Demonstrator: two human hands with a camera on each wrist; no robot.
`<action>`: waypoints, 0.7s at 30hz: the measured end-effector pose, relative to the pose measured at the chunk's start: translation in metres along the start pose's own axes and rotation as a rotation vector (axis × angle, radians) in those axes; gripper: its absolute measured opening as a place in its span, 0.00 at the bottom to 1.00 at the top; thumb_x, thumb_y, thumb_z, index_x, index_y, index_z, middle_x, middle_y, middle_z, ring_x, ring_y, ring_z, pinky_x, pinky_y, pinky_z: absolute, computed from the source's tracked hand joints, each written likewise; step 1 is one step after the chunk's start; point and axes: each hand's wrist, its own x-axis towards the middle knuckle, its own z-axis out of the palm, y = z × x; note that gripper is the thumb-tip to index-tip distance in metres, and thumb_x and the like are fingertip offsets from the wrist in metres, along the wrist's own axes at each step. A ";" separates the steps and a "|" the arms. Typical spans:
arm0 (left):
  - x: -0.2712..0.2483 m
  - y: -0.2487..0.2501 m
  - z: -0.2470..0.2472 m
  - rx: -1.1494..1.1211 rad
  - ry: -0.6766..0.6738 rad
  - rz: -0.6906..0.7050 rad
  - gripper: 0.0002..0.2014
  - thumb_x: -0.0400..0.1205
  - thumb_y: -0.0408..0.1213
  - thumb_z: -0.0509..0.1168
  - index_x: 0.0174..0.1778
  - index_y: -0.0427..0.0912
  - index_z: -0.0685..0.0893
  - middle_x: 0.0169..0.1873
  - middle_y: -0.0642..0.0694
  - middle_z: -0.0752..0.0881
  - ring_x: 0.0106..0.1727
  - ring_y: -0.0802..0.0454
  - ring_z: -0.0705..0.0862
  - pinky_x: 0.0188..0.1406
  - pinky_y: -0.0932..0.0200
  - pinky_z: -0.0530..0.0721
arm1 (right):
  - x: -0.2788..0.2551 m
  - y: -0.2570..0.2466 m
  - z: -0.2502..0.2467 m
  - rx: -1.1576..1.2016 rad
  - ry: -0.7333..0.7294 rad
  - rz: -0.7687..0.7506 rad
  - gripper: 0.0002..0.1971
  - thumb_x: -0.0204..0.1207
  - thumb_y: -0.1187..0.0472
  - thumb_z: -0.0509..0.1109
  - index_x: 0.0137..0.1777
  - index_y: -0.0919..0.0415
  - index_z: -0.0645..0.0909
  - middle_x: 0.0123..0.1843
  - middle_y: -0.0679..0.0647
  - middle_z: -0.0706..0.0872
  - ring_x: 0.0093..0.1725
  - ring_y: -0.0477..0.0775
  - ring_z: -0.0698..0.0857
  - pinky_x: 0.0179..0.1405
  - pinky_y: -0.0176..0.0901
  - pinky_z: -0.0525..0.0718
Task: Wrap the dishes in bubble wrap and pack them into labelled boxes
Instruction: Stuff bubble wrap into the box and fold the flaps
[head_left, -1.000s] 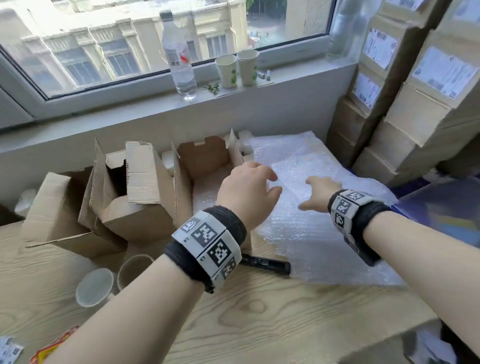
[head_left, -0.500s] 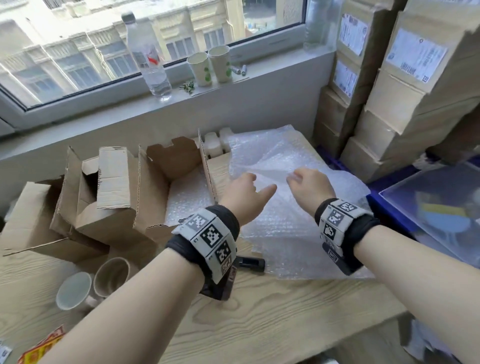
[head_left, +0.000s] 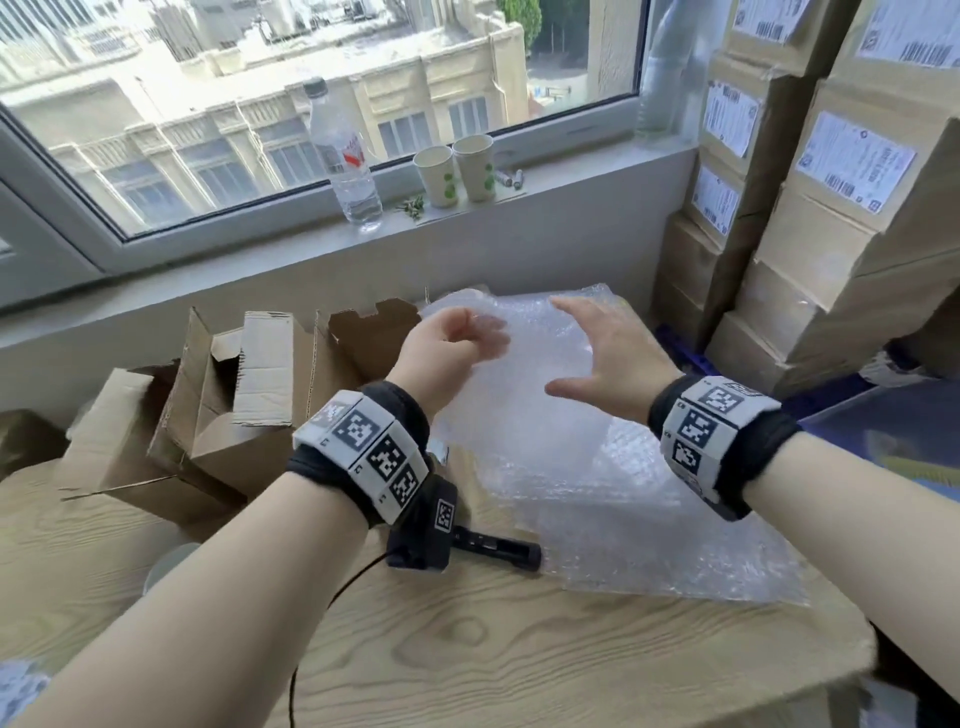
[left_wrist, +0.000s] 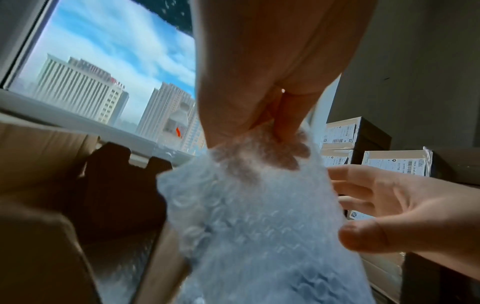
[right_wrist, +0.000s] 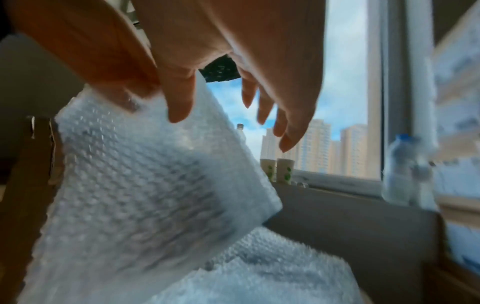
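My left hand (head_left: 480, 338) pinches the top edge of a clear bubble wrap sheet (head_left: 519, 395) and holds it up above the stack of bubble wrap (head_left: 675, 525) on the wooden table (head_left: 519, 649). The left wrist view shows its fingertips (left_wrist: 283, 131) bunching the sheet (left_wrist: 254, 216). My right hand (head_left: 563, 345) hovers just right of the raised sheet, fingers spread and holding nothing; its fingers (right_wrist: 262, 107) hang over the sheet (right_wrist: 145, 174). Open cardboard boxes (head_left: 249, 395) stand to the left. A pale cup rim (head_left: 163, 566) peeks out beside my left forearm.
A black marker-like tool (head_left: 498, 545) lies at the stack's near left corner. Labelled cardboard boxes (head_left: 831, 234) are piled against the right wall. A water bottle (head_left: 345, 156) and two paper cups (head_left: 457, 171) stand on the windowsill.
My left hand has raised a sheet off the stack. My right hand has lifted off the wrap and spread its fingers. The head view has tilted up.
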 end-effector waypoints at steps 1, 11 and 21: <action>-0.002 0.003 -0.004 0.020 -0.012 0.040 0.11 0.80 0.16 0.60 0.56 0.25 0.82 0.38 0.49 0.85 0.31 0.69 0.84 0.37 0.75 0.81 | 0.005 -0.008 -0.001 0.003 -0.057 -0.013 0.42 0.67 0.53 0.79 0.79 0.50 0.62 0.76 0.50 0.70 0.76 0.51 0.66 0.74 0.41 0.61; -0.007 -0.002 -0.079 0.477 0.399 0.270 0.19 0.83 0.40 0.64 0.69 0.39 0.74 0.60 0.47 0.78 0.57 0.55 0.76 0.59 0.64 0.72 | 0.052 -0.085 -0.005 0.414 0.104 0.077 0.10 0.77 0.55 0.71 0.47 0.62 0.78 0.44 0.55 0.84 0.49 0.59 0.84 0.55 0.47 0.82; -0.025 -0.059 -0.134 0.881 0.045 -0.159 0.17 0.79 0.49 0.67 0.60 0.46 0.78 0.68 0.40 0.72 0.70 0.43 0.70 0.70 0.52 0.68 | 0.100 -0.176 0.027 0.571 0.129 0.136 0.28 0.78 0.74 0.65 0.74 0.55 0.62 0.57 0.53 0.76 0.46 0.48 0.81 0.44 0.31 0.85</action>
